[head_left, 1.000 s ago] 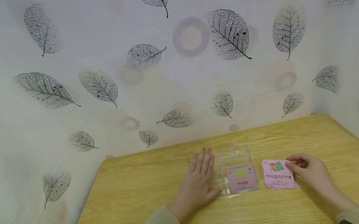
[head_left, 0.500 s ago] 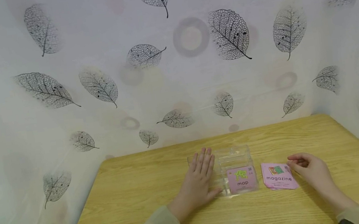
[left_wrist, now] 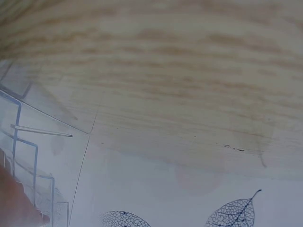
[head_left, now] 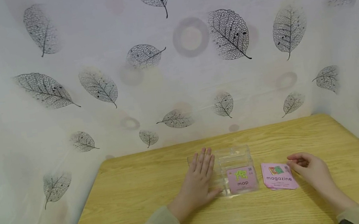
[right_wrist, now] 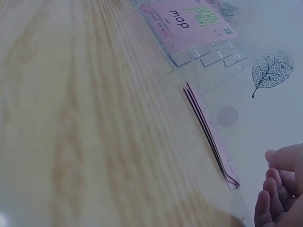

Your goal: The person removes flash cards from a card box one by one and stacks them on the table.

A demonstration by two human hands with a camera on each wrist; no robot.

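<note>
A clear plastic stepped rack (head_left: pixel 235 161) stands on the table, with a pink card reading "map" (head_left: pixel 242 179) in its front slot. My left hand (head_left: pixel 197 186) rests with straight fingers against the rack's left side. In the left wrist view the rack's stepped edge (left_wrist: pixel 35 165) shows beside part of that hand (left_wrist: pixel 16 203). Right of the rack lies a small stack of pink cards (head_left: pixel 278 176), "magazine" on top. My right hand (head_left: pixel 310 170) is by the stack's right corner, its fingers loosely bent. The right wrist view shows those fingers (right_wrist: pixel 284 187) apart from the stack, holding nothing.
The wooden table (head_left: pixel 135 188) runs back to a pale wall covering (head_left: pixel 162 87) printed with leaf skeletons, which also encloses the left and right sides. A bright reflection lies on the table near its front.
The top "magazine" card, pinched and slightly raised one second ago, now lies down on the stack, let go by my right hand. My left hand has stayed at the rack.
</note>
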